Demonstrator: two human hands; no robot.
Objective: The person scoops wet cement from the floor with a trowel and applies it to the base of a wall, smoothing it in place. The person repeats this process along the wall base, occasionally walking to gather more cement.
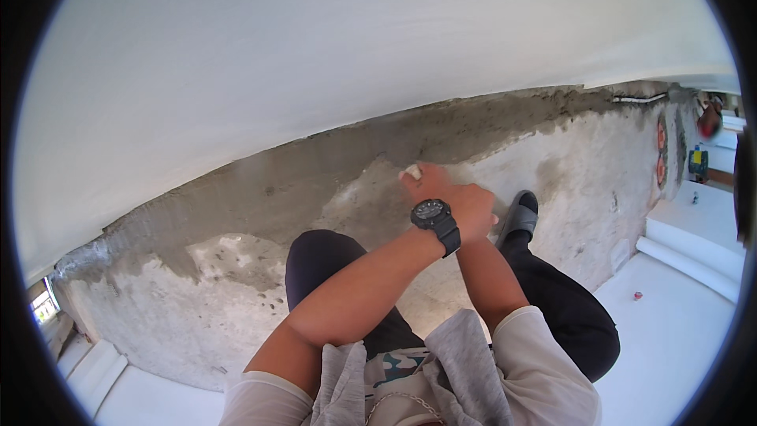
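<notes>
My left forearm, with a black watch at the wrist, reaches across the front of my body. Its left hand lies over my right wrist, fingers curled round it. Past it, my right hand is closed on a small whitish piece that is slightly blurred; its kind is unclear. Both hands are above a strip of damp grey mortar, which runs along the foot of a smooth white wall. Part of the right hand is hidden beneath the left.
My sandalled foot rests on the rough, pale concrete, right of the hands. A short white pipe lies near the wall at far right. Beyond are orange round fittings, a green-blue tool and white ledges.
</notes>
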